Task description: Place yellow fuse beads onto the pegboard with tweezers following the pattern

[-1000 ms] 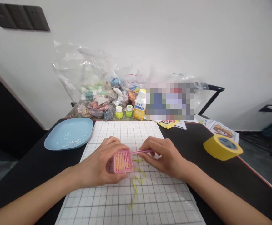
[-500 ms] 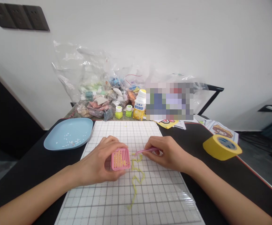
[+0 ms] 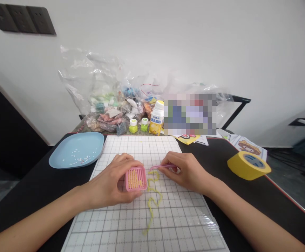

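Far left: plate (image 3: 56,154), white bits scattered on it. Left hand (image 3: 115,180) half curled, thumb and fingers gripping the pink tray (image 3: 145,179) by opposite sides, tilted over the gridded board (image 3: 121,227); yellow beads in its grooves. Just right, wavy bead line (image 3: 151,212) on board. Bottle (image 3: 157,119) behind: 安慕希, below it 爆珠酸奶. Tweezers (image 3: 157,166) pinched in closed fingers of right hand (image 3: 185,171); tip at tray rim a second ago, now clear, near line's far end. Far right: tape (image 3: 243,168), core print unreadable.

Pink slotted tray (image 3: 136,179) in left grip (image 3: 112,180)
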Demonstrator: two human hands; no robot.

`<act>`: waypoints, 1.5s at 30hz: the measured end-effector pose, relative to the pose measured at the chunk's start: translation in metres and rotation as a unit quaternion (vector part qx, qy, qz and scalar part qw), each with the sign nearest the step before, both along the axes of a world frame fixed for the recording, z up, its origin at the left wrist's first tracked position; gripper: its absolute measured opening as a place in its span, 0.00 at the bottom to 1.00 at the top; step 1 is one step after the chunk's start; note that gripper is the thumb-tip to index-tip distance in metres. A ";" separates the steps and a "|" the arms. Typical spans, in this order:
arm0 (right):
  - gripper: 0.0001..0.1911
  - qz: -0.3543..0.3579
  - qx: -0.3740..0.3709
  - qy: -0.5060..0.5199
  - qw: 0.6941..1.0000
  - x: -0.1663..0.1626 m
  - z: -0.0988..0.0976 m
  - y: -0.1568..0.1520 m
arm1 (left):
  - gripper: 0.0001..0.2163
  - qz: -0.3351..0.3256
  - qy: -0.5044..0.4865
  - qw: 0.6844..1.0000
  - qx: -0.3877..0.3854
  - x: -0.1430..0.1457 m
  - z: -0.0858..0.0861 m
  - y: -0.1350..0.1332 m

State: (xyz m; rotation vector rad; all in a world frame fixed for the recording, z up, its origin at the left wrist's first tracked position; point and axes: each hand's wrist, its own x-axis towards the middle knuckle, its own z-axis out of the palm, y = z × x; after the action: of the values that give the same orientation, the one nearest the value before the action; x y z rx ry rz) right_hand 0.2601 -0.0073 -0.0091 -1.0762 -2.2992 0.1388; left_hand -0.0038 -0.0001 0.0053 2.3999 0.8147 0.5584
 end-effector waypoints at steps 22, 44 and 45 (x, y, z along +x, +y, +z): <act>0.11 -0.004 -0.024 -0.008 1.000 0.006 0.005 0.001 | 0.20 -0.004 0.002 1.000 0.011 -0.002 -0.003 -0.001; 0.10 -0.005 -0.024 0.002 1.000 0.006 0.005 0.000 | 0.19 -0.003 0.020 0.999 0.031 -0.002 0.001 -0.001; 0.10 -0.003 -0.023 0.005 1.000 0.006 0.005 0.000 | 0.19 -0.004 0.019 0.999 0.031 -0.002 0.001 -0.001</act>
State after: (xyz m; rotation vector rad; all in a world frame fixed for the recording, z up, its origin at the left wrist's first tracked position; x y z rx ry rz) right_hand 0.2662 -0.0073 -0.0039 -1.1033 -2.2924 0.1944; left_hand -0.0056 -0.0010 0.0066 2.4773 0.8147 0.5435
